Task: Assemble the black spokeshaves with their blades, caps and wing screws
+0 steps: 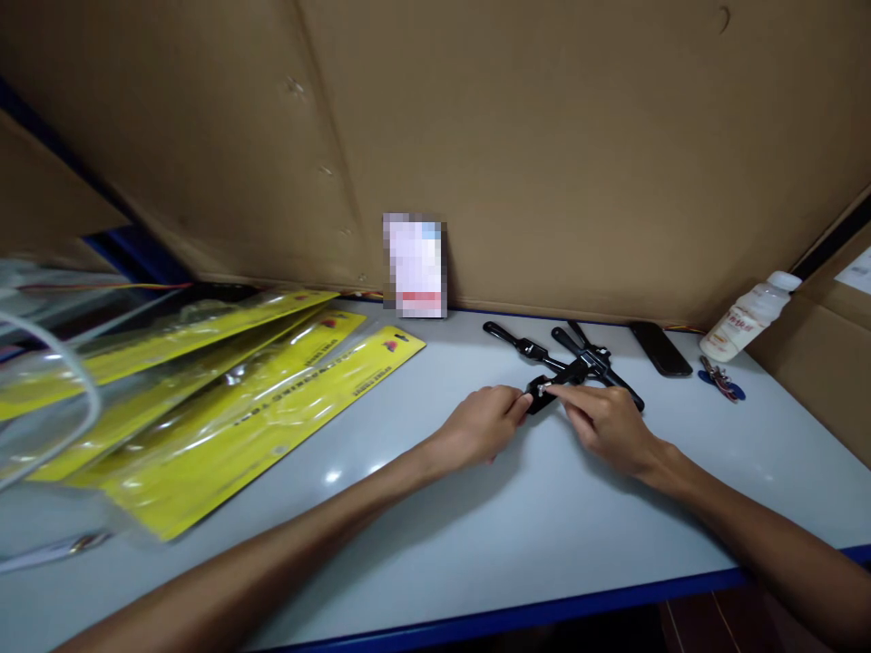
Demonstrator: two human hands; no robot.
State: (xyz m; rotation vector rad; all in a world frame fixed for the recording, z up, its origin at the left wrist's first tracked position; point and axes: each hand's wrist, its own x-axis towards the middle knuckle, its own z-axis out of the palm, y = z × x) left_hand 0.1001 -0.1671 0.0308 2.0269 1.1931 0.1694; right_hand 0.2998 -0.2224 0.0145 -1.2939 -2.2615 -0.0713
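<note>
A black two-handled tool (568,370) lies on the pale table (435,526), right of centre. My left hand (480,426) pinches its black head from the left. My right hand (605,422) meets it from the right, fingertips on a small silver part at the head. A second black tool (523,345) lies just behind, its handles crossing those of the first one. Both forearms reach in from the near edge.
Several yellow packaging cards in clear plastic sleeves (224,408) are fanned out at the left. A blurred card (415,265) leans on the cardboard wall (544,136). A black phone (660,349), a white bottle (748,317) and a small blue-and-red item (721,379) sit at the back right.
</note>
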